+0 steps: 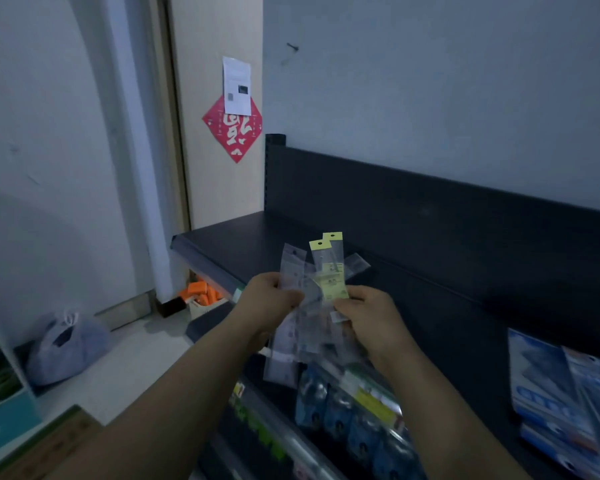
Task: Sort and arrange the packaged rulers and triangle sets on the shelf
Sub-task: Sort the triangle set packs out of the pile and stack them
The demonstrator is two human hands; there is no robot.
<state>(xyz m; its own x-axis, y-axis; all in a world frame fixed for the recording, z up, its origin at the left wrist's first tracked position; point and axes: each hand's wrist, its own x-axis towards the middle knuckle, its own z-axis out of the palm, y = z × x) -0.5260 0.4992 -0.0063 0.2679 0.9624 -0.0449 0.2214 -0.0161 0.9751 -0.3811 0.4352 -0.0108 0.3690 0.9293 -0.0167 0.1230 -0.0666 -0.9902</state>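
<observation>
The left hand [270, 301] and the right hand [370, 318] are both closed around one fanned bundle of packaged rulers [292, 271]. It is held in the air just in front of the top shelf [222, 242] and above the lower shelf. The left thumb presses on the front of the bundle, and the right fingers pinch its right side.

The packs are long, narrow sleeves of thin clear plastic, glossy and a little wrinkled, each with a punched hang hole at the top. Two of them, the yellow-headed packs [331, 271], have a pale yellow header strip and a yellow card label. They stand highest in the fan. The lower ends of the sleeves hang below the wrists.

The top shelf is dark, matte metal, flat and smooth. It has a straight front lip and a square left corner. A dark back panel [430, 202] rises behind it, so the shelf is closed at the rear and open to the front and the left.

Under the hands, on the lower shelf, shiny blue packs [340, 414] overlap in a row. At the right, flat blue-and-white packs [548, 386] lie well apart from the hands. A soft plastic bag [66, 348] sits on the pale floor at the left.
</observation>
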